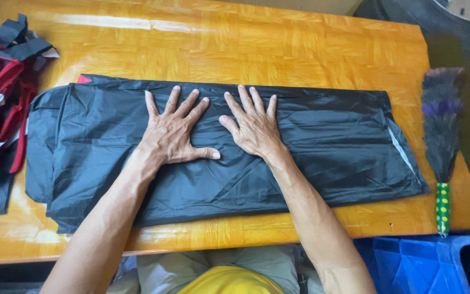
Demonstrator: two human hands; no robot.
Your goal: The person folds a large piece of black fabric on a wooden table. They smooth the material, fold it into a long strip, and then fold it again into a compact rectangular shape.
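From the head camera we look straight down at a wooden tabletop (pixel 246 38), and across its middle lies the black folded fabric (pixel 311 141) — long, glossy, stretching from near the left edge almost to the right edge. We have both hands flat on it, side by side at its centre. Our left hand (pixel 172 133) presses palm-down with the fingers spread and the thumb pointing right; our right hand (pixel 252 128) lies just beside it, fingers fanned toward the far edge. Neither hand grips anything — both are open, palms on the cloth.

To do this smoothing well, we judge the pressure should stay even and run from the middle out toward both ends, since creases show on either side of the hands and the near left corner looks bunched. Keeping the fingers wide spreads the load; keeping the layers' edges lined up matters, as a pale strip shows at the right end.

By the left edge sits a heap of red and black fabric pieces (pixel 1 92), touching or nearly touching the black cloth. At the right edge lies a feather duster (pixel 441 130) with a green dotted handle, apart from the fabric. A blue plastic crate (pixel 420 261) stands below the near right corner.
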